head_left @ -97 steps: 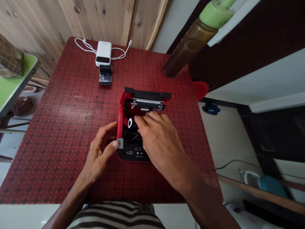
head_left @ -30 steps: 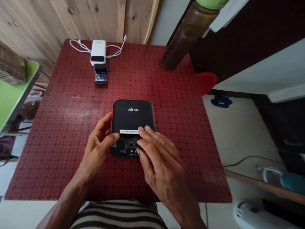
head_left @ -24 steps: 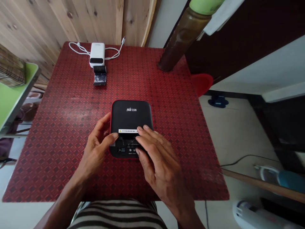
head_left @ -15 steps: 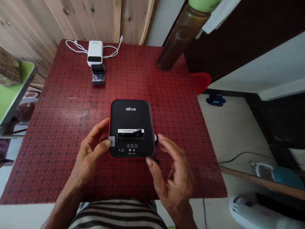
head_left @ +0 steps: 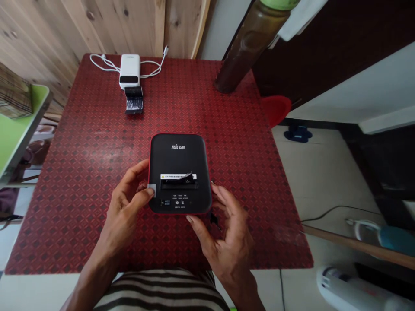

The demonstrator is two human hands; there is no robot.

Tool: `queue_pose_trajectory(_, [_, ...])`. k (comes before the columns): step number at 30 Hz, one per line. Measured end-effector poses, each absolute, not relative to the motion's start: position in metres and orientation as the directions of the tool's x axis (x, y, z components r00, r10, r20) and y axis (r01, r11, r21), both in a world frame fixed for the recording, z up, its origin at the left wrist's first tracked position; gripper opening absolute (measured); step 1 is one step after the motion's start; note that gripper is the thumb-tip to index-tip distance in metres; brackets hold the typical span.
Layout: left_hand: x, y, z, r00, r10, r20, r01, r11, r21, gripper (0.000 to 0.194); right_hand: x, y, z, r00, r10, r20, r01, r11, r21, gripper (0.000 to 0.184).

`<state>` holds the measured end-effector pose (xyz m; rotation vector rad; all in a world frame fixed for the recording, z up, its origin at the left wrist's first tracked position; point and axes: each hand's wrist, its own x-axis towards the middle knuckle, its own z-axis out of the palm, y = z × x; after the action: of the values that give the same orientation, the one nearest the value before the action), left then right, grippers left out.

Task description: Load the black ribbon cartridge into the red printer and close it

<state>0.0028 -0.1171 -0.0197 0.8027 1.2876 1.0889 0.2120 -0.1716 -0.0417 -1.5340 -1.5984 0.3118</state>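
A black label printer (head_left: 178, 160) with a red base lies shut in the middle of the red patterned table (head_left: 97, 142). My left hand (head_left: 128, 201) grips its left side, the thumb pressed on a small grey tab at the edge. My right hand (head_left: 225, 235) is cupped beside the printer's front right corner with its fingers spread, the thumb tip touching the front edge. A small dark piece (head_left: 214, 219) shows between that thumb and the fingers; I cannot make out what it is.
At the far end lie a white power bank (head_left: 129, 71) with its white cable (head_left: 152, 69) and a small black device (head_left: 133, 100). A tall brown bottle (head_left: 246, 47) stands at the far right. A red stool (head_left: 275, 108) and a green table (head_left: 16, 125) flank the table.
The printer's lid, open earlier, is now down. My right hand has come off the paper slot and moved to the front right corner. My left hand has stayed on the left side.
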Motion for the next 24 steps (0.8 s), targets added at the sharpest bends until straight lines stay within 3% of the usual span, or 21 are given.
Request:
queue_pose_trajectory(16, [0.010, -0.116, -0.020, -0.083, 0.949, -0.305, -0.166, 0.289, 0.943, 0.057, 0.216, -0.171, -0.045, 0.138, 0.917, 0.375, 0.664, 0.195, -0.722, 0.074])
queue_pose_trajectory(21, [0.002, -0.121, -0.031, -0.025, 0.966, -0.259, -0.196, 0.249, 0.949, 0.057, 0.228, -0.170, -0.034, 0.091, 0.942, 0.323, 0.655, 0.188, -0.732, 0.067])
queue_pose_trajectory(24, [-0.002, -0.120, -0.038, 0.010, 0.976, -0.215, -0.189, 0.213, 0.958, 0.057, 0.240, -0.158, -0.017, 0.031, 0.931, 0.365, 0.677, 0.249, -0.693, 0.046])
